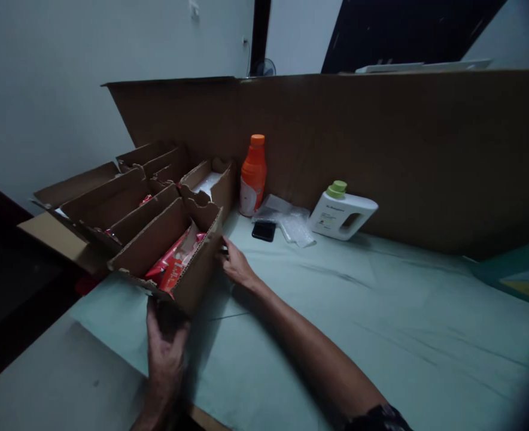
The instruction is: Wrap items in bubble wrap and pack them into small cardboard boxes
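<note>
An open-topped cardboard box (201,269) stands tilted at the left part of the table, with red-and-white packets (175,263) inside. My left hand (164,353) is at its near end, thumb and fingers spread around the lower edge, the fingertips partly hidden beneath. At the far right side of the same box, my right hand (236,263) grips the wall near the corner, some fingers out of sight behind it. More cardboard boxes (100,203) sit directly to the left. Another box (224,185) behind holds clear plastic wrap (208,182).
An orange bottle (252,179) stands behind the boxes. Beside it lie bubble wrap (291,221) and a black phone-like object (263,231). A white jug with a green cap (343,212) leans by the tall cardboard panel (403,155). A green item (520,269) is at far right.
</note>
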`<state>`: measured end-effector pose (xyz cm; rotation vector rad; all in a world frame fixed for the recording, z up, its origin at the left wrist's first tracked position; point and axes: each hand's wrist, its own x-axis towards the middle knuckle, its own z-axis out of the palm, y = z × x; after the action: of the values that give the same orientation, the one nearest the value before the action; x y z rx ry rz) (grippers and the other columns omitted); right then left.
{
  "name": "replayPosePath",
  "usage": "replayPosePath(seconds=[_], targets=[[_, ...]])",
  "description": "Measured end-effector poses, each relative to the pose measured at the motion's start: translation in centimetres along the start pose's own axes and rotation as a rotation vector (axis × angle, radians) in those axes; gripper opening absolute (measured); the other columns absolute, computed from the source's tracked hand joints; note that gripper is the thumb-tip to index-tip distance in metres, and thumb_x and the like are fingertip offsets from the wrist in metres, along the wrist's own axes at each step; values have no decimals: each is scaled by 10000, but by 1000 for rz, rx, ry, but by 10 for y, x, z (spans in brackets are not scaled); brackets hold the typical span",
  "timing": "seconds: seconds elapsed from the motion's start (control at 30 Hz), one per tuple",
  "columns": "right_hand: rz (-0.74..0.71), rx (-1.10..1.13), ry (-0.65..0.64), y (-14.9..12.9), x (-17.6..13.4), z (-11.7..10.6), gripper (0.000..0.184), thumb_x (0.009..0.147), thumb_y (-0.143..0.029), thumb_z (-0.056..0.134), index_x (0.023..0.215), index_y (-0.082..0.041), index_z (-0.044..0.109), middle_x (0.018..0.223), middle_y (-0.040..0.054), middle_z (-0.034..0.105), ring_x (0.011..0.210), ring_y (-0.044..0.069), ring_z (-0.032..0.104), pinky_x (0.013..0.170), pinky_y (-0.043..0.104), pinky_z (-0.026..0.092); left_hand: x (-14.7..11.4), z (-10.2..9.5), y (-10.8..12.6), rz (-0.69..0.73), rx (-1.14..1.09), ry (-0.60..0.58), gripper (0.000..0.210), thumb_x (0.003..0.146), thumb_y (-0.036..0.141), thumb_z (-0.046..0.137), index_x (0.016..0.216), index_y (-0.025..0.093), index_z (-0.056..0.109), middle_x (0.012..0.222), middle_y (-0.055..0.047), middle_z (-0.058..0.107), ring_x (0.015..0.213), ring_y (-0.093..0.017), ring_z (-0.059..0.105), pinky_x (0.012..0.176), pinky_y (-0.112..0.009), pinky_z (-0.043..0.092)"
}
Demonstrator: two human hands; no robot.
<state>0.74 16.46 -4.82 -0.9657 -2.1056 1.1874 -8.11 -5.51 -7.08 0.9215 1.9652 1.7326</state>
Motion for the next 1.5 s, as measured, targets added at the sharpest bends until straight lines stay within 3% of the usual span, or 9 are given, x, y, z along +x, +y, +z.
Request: replayPosePath(seconds=[0.3,0.43,0.67,0.83,0.97,1.17,1.27,1.37,1.5], targets=[[-88,-51,-35,11,17,46,744,811,-190,648,1507,-109,399,1564,171,428,1452,239,396,1219,339,289,57,8,1,-11,-67,44,797,908,333,615,1589,301,202,1585,-90,393,1490,-298,353,1261,-490,244],[-154,-14,8,21,16,51,569,788,-116,606,1356,-118,581,1506,169,501,1414,240,449,1205,347,317,76,10,-6,-56,-129,54,818,868,323,648,1575,281,241,1583,-95,406,1485,-281,365,1254,-464,260],[-160,152,233,39,4,56,195,811,-150,529,852,-205,712,1113,85,720,1079,208,664,1019,369,503,24,14,-29,-142,38,-45,592,801,355,646,1355,170,548,1397,-163,586,1351,-328,521,1175,-512,373],[-69,299,376,46,10,55,232,816,-267,484,859,-187,698,965,68,741,860,186,710,814,328,582,-6,42,-10,82,135,-338,414,804,239,583,1208,193,667,1230,-118,681,1137,-257,655,1003,-410,519],[15,385,468,53,12,46,294,808,-343,468,904,-178,691,850,48,738,679,164,700,607,275,566,39,80,15,317,256,-517,224,803,147,537,908,197,729,923,-58,740,924,-206,678,869,-331,529],[109,404,683,68,17,7,371,764,-425,462,926,-157,662,1060,148,734,787,217,725,528,281,536,131,142,9,354,306,-478,262,749,23,501,811,168,710,866,-43,732,840,-174,653,794,-282,492],[97,364,692,68,14,-4,361,743,-440,514,889,-155,680,1060,164,741,823,242,723,596,333,569,144,161,-4,384,306,-476,242,754,17,508,787,151,707,840,-66,720,839,-193,634,842,-317,476],[48,298,644,54,11,-10,284,730,-408,587,830,-171,708,973,131,764,919,258,714,839,418,574,142,168,-15,414,284,-502,212,771,40,533,776,163,705,829,-62,719,842,-199,620,883,-336,459],[-97,187,570,3,21,-28,213,803,-354,607,891,-204,730,1033,85,767,1030,240,693,972,426,518,143,172,-24,402,242,-509,219,777,55,536,814,182,709,846,-49,724,856,-199,617,914,-343,452]])
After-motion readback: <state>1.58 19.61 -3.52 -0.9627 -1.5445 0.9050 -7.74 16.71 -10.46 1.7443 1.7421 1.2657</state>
